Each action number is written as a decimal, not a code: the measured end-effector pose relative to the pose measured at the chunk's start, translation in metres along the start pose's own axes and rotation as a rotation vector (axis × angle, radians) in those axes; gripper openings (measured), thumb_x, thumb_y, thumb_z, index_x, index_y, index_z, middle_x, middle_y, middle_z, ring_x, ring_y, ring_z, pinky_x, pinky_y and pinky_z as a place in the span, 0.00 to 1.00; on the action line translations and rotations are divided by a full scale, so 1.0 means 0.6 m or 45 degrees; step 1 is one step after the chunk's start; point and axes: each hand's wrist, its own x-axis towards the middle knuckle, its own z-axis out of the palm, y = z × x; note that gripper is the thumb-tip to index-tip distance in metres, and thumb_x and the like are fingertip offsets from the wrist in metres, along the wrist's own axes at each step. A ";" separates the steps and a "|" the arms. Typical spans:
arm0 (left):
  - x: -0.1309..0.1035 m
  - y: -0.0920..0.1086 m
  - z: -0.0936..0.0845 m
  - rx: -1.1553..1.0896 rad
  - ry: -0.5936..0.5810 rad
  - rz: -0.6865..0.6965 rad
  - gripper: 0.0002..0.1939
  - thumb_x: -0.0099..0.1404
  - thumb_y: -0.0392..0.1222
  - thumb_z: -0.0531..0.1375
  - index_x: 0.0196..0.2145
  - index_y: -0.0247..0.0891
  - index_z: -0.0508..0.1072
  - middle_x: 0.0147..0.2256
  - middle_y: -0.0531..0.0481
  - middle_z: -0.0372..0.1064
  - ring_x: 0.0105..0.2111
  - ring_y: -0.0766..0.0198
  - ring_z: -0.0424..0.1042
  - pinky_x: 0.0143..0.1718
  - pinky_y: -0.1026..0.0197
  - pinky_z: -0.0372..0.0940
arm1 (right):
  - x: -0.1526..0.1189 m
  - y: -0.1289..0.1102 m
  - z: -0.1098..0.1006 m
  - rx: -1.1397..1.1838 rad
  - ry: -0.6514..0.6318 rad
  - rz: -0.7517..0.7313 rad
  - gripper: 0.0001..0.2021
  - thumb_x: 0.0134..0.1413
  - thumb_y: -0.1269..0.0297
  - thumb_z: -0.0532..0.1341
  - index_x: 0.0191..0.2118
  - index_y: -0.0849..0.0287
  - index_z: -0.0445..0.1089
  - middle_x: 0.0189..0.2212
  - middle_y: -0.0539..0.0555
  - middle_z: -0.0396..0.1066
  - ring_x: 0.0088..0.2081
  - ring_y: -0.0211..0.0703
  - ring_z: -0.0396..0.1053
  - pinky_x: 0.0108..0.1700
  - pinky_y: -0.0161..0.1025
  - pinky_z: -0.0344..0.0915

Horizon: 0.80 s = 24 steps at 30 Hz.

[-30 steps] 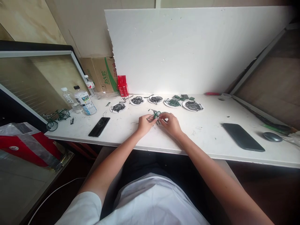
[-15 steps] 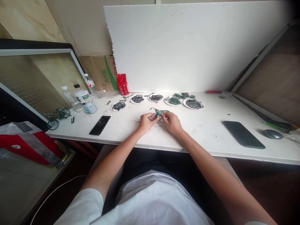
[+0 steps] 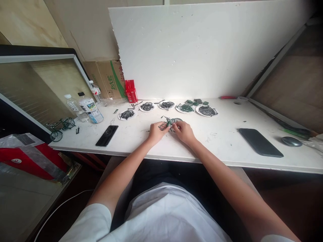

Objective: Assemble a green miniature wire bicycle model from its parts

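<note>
Since a second ago the right fingers have closed up, and the wheel by them shows more fully; left hand about same spot. Two hands, one green model bicycle [image 3: 168,122] between them, over the near-middle of the white table [image 3: 214,141]. Left hand [image 3: 156,132]: thumb and fingers pinching the bicycle's left part. Right hand [image 3: 184,131]: fingertips bunched together, pinching its right side below the wheel; exact part too small to tell. A few tiny dark bits lie just under the hands.

Beyond: five white plates in a row. Four hold black parts, incl. leftmost plate [image 3: 119,117] and rightmost plate [image 3: 197,113]; fourth from left holds green parts [image 3: 185,107]. At least three green pieces [image 3: 198,101] behind it. Dark strips near the left plates.

Left: one smartphone [image 3: 107,135], screen dark; three bottles, one with black cap [image 3: 81,94], blue-and-white label, print too small; second model bicycle [image 3: 62,126] at table edge, loose dark part beside it. One cardboard carton [image 3: 107,79] reads 北大荒 in green, red characters partly cut off by the white board [image 3: 202,50]. One red box [image 3: 130,90], white lettering illegible.

Right: one dark rounded slab [image 3: 260,142], one computer mouse [image 3: 291,141].
</note>
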 end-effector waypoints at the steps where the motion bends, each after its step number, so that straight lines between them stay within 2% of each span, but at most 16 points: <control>1: 0.000 0.001 0.000 -0.002 -0.006 0.002 0.10 0.63 0.47 0.70 0.35 0.36 0.80 0.35 0.46 0.82 0.35 0.60 0.80 0.38 0.61 0.73 | 0.000 0.000 0.000 -0.003 -0.013 0.014 0.23 0.74 0.50 0.52 0.28 0.54 0.68 0.29 0.56 0.75 0.34 0.48 0.69 0.36 0.42 0.58; 3: -0.001 0.001 0.000 0.004 -0.008 0.014 0.10 0.64 0.47 0.70 0.35 0.36 0.81 0.35 0.46 0.83 0.35 0.60 0.80 0.38 0.61 0.73 | -0.001 -0.002 0.000 0.001 -0.026 0.059 0.25 0.75 0.48 0.50 0.28 0.54 0.69 0.29 0.56 0.75 0.33 0.48 0.69 0.36 0.42 0.58; 6: -0.001 0.000 0.000 0.055 0.017 0.028 0.10 0.64 0.47 0.70 0.35 0.37 0.81 0.34 0.46 0.82 0.34 0.60 0.79 0.39 0.61 0.73 | -0.003 -0.003 0.001 0.013 0.011 0.108 0.19 0.72 0.48 0.55 0.34 0.54 0.72 0.34 0.56 0.77 0.33 0.47 0.69 0.36 0.42 0.59; 9: -0.001 -0.001 -0.001 0.107 0.034 0.023 0.11 0.64 0.48 0.71 0.34 0.37 0.81 0.33 0.46 0.82 0.33 0.60 0.78 0.38 0.61 0.73 | -0.003 -0.001 0.002 0.041 0.038 0.068 0.11 0.67 0.53 0.60 0.38 0.55 0.72 0.37 0.56 0.79 0.35 0.47 0.70 0.38 0.42 0.60; 12: -0.001 -0.001 -0.002 0.121 0.031 0.022 0.11 0.64 0.48 0.71 0.34 0.37 0.81 0.33 0.46 0.82 0.33 0.60 0.78 0.38 0.61 0.73 | -0.002 0.002 0.002 0.055 0.023 -0.006 0.09 0.64 0.56 0.61 0.37 0.55 0.71 0.38 0.56 0.79 0.36 0.47 0.70 0.39 0.42 0.61; 16: -0.001 -0.001 -0.002 0.104 0.022 0.057 0.10 0.65 0.47 0.69 0.36 0.36 0.82 0.34 0.46 0.82 0.33 0.61 0.78 0.39 0.61 0.72 | -0.001 0.002 0.001 0.035 0.021 -0.028 0.11 0.66 0.56 0.59 0.34 0.54 0.70 0.36 0.56 0.78 0.36 0.48 0.70 0.39 0.43 0.60; 19: -0.002 -0.003 -0.002 0.110 0.000 0.095 0.09 0.66 0.46 0.68 0.35 0.37 0.81 0.33 0.48 0.81 0.32 0.62 0.77 0.37 0.62 0.71 | -0.001 -0.001 0.001 -0.006 -0.002 0.024 0.15 0.69 0.54 0.56 0.31 0.54 0.68 0.34 0.56 0.77 0.36 0.48 0.69 0.38 0.43 0.58; 24: -0.002 -0.006 0.000 0.158 0.009 0.116 0.08 0.66 0.44 0.68 0.36 0.37 0.82 0.34 0.48 0.82 0.33 0.62 0.77 0.37 0.62 0.71 | -0.002 -0.002 0.003 0.040 0.010 0.079 0.12 0.68 0.54 0.57 0.38 0.55 0.72 0.38 0.57 0.78 0.37 0.48 0.70 0.37 0.42 0.59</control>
